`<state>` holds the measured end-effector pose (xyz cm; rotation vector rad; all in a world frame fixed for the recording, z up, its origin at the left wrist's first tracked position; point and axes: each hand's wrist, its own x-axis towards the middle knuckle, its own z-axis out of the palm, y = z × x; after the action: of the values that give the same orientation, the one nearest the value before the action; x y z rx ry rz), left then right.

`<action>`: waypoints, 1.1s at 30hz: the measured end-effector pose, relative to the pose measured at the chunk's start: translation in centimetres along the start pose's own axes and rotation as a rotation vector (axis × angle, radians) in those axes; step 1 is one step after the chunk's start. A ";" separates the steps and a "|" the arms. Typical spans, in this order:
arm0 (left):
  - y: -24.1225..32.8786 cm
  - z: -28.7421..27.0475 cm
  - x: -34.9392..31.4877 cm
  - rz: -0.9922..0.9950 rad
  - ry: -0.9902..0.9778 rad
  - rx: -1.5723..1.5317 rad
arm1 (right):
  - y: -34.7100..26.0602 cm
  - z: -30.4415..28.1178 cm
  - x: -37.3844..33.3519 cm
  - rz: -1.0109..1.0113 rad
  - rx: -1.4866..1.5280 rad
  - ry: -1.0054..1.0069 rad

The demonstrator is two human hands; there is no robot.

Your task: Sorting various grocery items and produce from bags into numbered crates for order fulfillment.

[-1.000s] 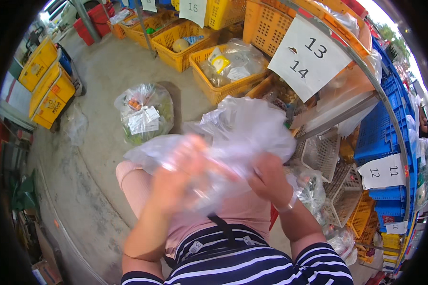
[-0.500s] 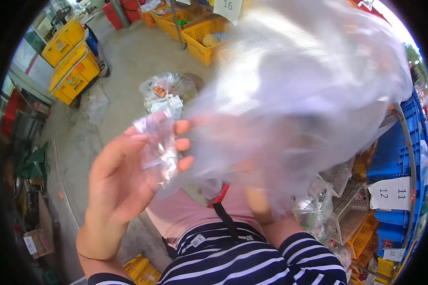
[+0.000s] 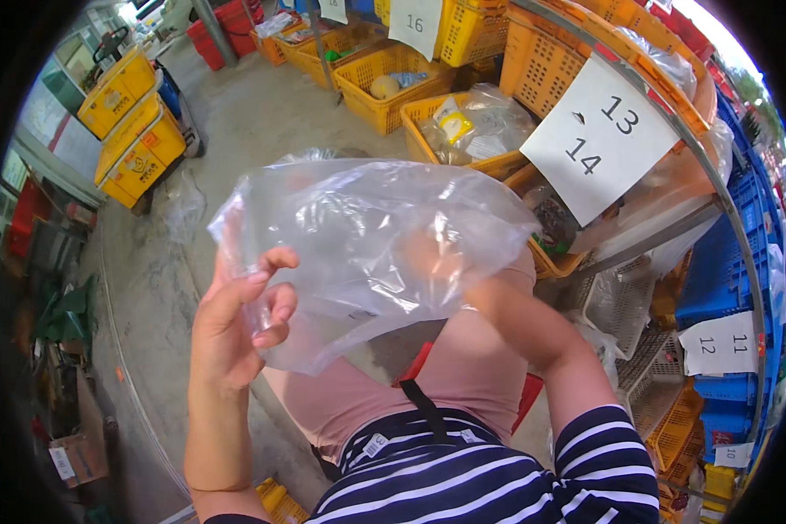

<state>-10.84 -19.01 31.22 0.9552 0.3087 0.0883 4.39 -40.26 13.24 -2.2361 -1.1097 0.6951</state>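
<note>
Above your pink trousers (image 3: pixel 476 362) spreads a transparent plastic bag (image 3: pixel 349 218), glossy, its film creased with bright streaks and its lower edge sagging. Your left hand (image 3: pixel 236 319), to the left of the trousers, grips the bag's left edge between thumb and curled fingers. Your right hand (image 3: pixel 435 255), its forearm crossing their right leg, shows hazily through the film; you cannot tell whether it is closed, or inside or behind the bag. Left of the trousers, grey concrete floor (image 3: pixel 162 293) stretches to stacked yellow boxes (image 3: pixel 135 144), giving the widest room for moving. Right of the trousers, white perforated crates (image 3: pixel 658 371) stand near, blue crates (image 3: pixel 716 262) farther out; ahead, yellow mesh crates (image 3: pixel 371 109) edge the space.
</note>
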 end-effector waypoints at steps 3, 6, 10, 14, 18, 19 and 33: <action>-0.7 1.0 0.9 0.014 -0.075 -0.094 | 0.2 0.7 -1.5 0.062 0.016 -0.059; -2.1 1.2 1.8 0.236 0.003 0.086 | 0.1 2.4 -3.0 0.142 0.055 -0.095; -9.6 0.5 4.0 0.067 0.044 0.427 | 0.5 2.6 -4.8 0.229 0.079 -0.152; -21.7 -2.1 9.1 0.480 -0.048 1.323 | -0.5 3.9 -5.8 0.321 0.129 -0.200; -24.9 0.7 12.3 -0.168 -0.303 1.781 | -0.1 4.6 -6.6 0.197 -0.132 -0.342; -25.6 -0.1 13.5 -0.249 -0.352 1.578 | 0.1 4.3 -6.4 -0.007 -0.434 -0.492; -19.2 -14.3 31.3 -0.253 -0.051 0.346 | 21.0 2.4 9.6 0.594 -0.151 -0.757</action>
<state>13.59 -12.26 1.04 1.2500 0.4033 -0.2275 19.29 -42.52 -4.41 -2.5122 -0.7907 1.8681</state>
